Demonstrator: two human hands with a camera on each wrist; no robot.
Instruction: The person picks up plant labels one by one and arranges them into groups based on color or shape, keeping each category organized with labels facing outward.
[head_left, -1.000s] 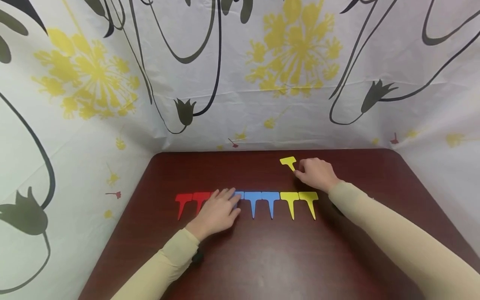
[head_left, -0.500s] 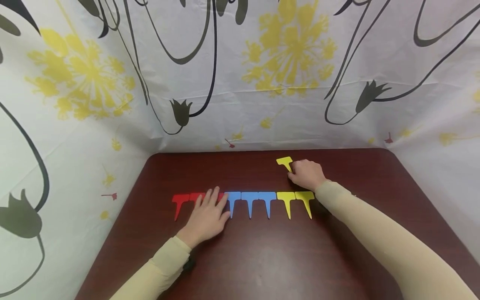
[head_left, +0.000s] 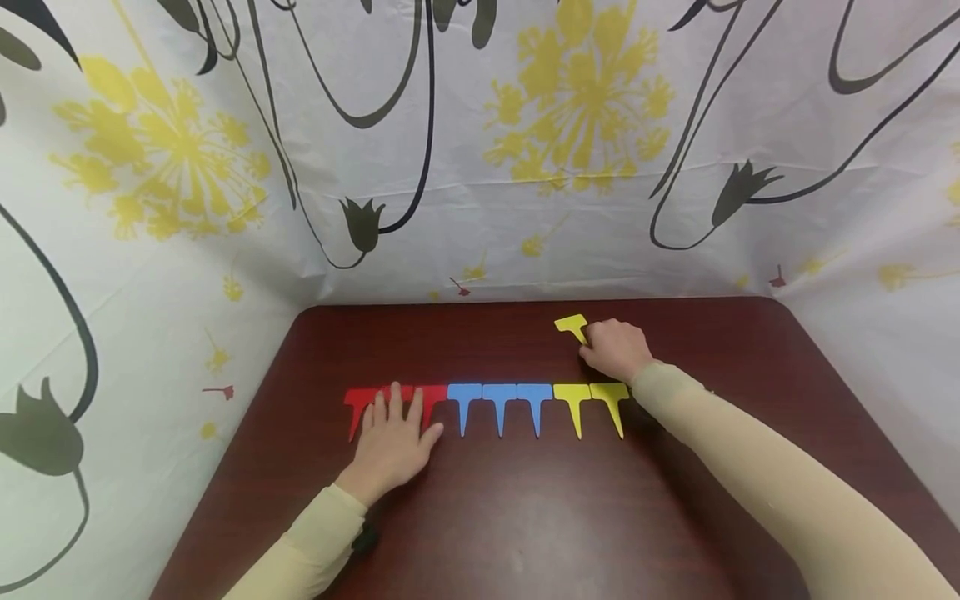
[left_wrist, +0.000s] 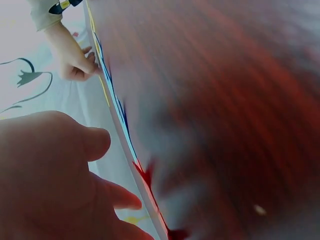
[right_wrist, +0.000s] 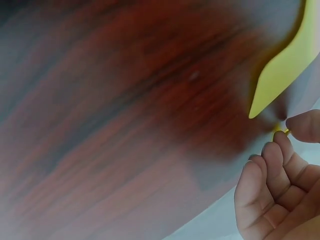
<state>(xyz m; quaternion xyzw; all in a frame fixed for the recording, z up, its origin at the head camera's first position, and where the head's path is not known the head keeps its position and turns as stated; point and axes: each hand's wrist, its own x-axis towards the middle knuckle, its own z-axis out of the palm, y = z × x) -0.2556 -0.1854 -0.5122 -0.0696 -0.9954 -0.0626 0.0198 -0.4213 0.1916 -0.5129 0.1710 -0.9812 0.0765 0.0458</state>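
Note:
In the head view, a row of T-shaped plant labels lies across the table. Its left part is red, with one red label [head_left: 431, 396] right of my left hand [head_left: 390, 454]. That hand reaches over the red ones with fingers spread, partly covering them. Three blue labels [head_left: 500, 396] fill the middle, and two yellow labels [head_left: 573, 396] end the row. Behind the row, my right hand [head_left: 617, 348] pinches the stem of another yellow label [head_left: 571, 323] between thumb and fingers. The right wrist view shows the fingertips [right_wrist: 282, 142] on it, with a row label [right_wrist: 285, 70] close by.
The dark wooden table [head_left: 525, 517] has rounded far corners. Patterned cloth [head_left: 465, 167] hangs around its back and sides. Several labels in the row touch edge to edge along their tops.
My left hand has slid leftward from the blue labels over the red ones, fingers spreading. The right hand keeps its pinch on the yellow plant label with little movement.

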